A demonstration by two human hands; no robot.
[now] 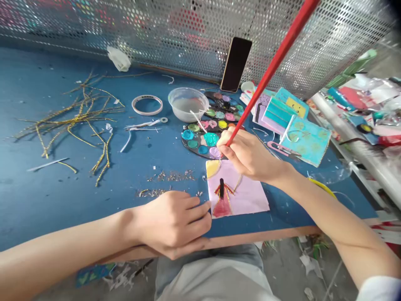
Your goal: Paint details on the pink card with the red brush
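My right hand [250,158] grips a long red-handled paintbrush [275,58], its handle slanting up toward the camera. The brush's lower end is mostly hidden by my fingers, close to the upper edge of a small painted card [253,196]. That card is pale lilac with a yellow corner, a black-haired figure in a red dress and gold cord trim. My left hand [178,221] rests at the table's front edge, fingers curled, fingertips against the card's left side; its thumb is hidden. Just beyond the card lies a black palette [186,144] of bright paints.
A clear plastic bowl [178,113], a tape roll [134,109] and gold cords [75,120] lie on the blue table [125,179]. A phone [236,65] leans against perforated metal [156,37]. Painted cards [308,138] and a pink clip [278,148] sit right.
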